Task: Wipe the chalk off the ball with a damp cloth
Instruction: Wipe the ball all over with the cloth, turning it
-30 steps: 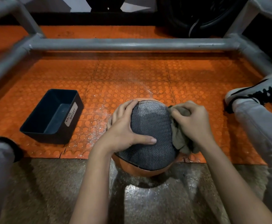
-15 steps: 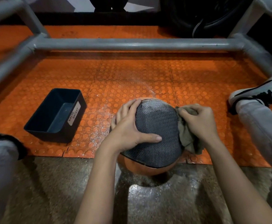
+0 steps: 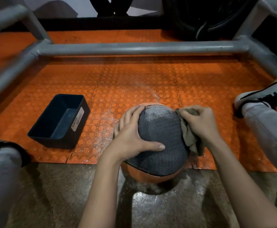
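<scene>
While resting at the edge of an orange studded mat (image 3: 134,76), a round grey-textured, orange-bottomed ball (image 3: 160,140) is pressed by the spread left hand (image 3: 131,137), an olive cloth (image 3: 188,137) clenched against its right side by the right hand (image 3: 200,124), open mat beyond the ball, dark plastic bin (image 3: 58,122) left of it.

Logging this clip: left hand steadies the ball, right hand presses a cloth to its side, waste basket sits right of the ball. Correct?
No. The head view shows the waste basket left of the ball, not right. The left hand does steady the ball, and the right hand presses the cloth to its side.
</scene>
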`<state>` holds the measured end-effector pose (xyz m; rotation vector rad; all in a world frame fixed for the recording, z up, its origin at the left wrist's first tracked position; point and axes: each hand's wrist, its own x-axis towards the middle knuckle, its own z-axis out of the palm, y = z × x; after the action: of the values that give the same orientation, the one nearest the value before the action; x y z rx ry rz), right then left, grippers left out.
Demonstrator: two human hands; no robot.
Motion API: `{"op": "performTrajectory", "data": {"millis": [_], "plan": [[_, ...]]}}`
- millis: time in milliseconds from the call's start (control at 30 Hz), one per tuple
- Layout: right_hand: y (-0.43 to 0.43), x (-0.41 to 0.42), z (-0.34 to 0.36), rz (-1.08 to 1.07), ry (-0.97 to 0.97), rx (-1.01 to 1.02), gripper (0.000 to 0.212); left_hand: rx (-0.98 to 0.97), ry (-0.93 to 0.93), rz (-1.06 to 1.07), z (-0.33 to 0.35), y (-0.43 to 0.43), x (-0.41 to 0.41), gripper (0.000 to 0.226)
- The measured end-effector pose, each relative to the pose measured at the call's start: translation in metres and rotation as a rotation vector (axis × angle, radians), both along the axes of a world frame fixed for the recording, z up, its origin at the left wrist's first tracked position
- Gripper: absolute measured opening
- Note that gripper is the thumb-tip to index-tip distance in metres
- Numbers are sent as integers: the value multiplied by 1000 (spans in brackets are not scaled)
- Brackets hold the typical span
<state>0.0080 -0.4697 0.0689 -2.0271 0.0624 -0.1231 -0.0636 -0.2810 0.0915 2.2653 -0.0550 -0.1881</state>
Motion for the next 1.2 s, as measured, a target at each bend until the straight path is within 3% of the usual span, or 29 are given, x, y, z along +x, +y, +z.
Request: {"op": "performTrajectory", "data": {"millis": [133, 233, 333, 433, 500, 633, 767, 933, 1000, 1200], "plan": [[23, -21, 19, 126, -191, -103, 7, 44, -12, 21, -2, -5, 3, 118], [48, -39, 28, 302, -264, -405, 18, 58, -18, 6, -4, -8, 4, 118], [30, -23, 21, 194, -244, -297, 19, 60, -8, -6, -3, -7, 3, 123], [4, -2, 10, 51, -72, -86, 5, -1, 4, -42, -4, 3, 3, 119], [-2, 1, 6, 35, -13, -10, 9, -49, -13, -29, -5, 5, 2, 113], [16, -14, 18, 144, -163, -131, 5, -31, -48, -5, -7, -3, 4, 112], [41, -40, 30, 332, -296, -445, 24, 0, -47, -33, -9, -8, 3, 110], [3, -8, 20, 146, -195, -168, 2, 7, -53, -58, -12, -7, 2, 112], [-1, -4, 16, 110, -152, -119, 3, 7, -65, -50, -12, -8, 2, 111], [34, -43, 25, 325, -374, -396, 21, -22, -46, -46, -12, -6, 2, 109]]}}
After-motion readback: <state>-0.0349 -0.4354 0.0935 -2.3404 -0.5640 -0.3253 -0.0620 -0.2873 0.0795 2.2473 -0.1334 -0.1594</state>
